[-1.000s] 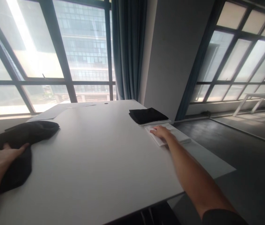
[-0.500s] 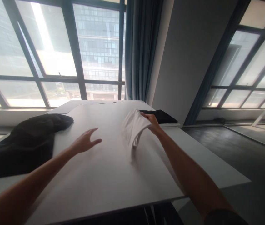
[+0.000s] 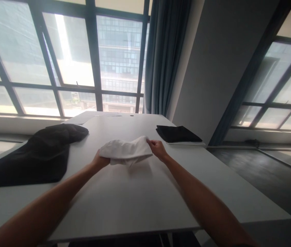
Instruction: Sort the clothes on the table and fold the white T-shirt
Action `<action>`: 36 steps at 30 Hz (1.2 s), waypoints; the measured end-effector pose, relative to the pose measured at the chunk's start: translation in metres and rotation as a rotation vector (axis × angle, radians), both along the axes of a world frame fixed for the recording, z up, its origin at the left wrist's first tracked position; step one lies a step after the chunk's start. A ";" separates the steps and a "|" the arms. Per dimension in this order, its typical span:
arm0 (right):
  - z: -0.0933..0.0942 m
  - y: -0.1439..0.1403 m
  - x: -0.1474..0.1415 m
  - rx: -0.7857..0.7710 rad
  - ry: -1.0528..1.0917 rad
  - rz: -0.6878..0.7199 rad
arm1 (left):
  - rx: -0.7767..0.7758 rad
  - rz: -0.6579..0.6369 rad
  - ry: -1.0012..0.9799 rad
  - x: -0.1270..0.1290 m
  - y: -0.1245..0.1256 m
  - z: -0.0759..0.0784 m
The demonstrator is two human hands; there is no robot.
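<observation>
A white cloth (image 3: 126,151) hangs a little above the white table (image 3: 125,202), stretched between both hands. My left hand (image 3: 99,160) grips its left end and my right hand (image 3: 156,148) grips its right end. A loose black garment (image 3: 37,156) lies spread on the table's left side. A folded black cloth (image 3: 177,133) rests on something white and flat at the table's far right.
Sheets of paper (image 3: 80,118) lie at the table's far edge by the large windows. A blue curtain (image 3: 162,58) and a grey pillar (image 3: 212,65) stand behind the table. Dark open floor (image 3: 269,178) stretches to the right.
My right hand lifted the white cloth from the table's right side and carried it to the middle. My left hand left the black garment and took hold of the cloth's other end.
</observation>
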State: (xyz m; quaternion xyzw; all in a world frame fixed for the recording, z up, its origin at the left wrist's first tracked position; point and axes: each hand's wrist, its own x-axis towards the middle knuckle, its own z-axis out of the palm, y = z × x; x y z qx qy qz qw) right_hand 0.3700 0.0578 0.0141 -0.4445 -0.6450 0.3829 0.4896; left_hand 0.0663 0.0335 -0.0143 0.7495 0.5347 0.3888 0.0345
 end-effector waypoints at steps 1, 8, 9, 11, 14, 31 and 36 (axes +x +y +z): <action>0.000 0.004 0.006 0.005 -0.017 -0.067 | -0.010 0.040 0.017 -0.005 0.001 0.005; -0.001 0.006 0.012 0.147 -0.551 -0.272 | -0.058 0.091 0.129 -0.003 -0.007 0.021; 0.000 0.001 0.007 0.222 -0.553 -0.200 | -0.024 -0.001 0.128 0.003 -0.010 0.019; 0.000 -0.009 -0.008 0.344 -0.505 0.026 | 0.064 -0.238 0.151 0.017 -0.016 0.015; -0.003 -0.021 -0.031 0.446 -0.565 0.226 | 0.112 -0.509 0.242 0.033 -0.025 0.011; -0.005 0.032 0.083 0.110 -0.732 -0.332 | -0.168 -0.200 0.446 -0.086 0.006 0.033; -0.001 0.012 0.045 0.214 -0.594 0.052 | -0.601 -0.399 0.530 -0.072 -0.011 0.034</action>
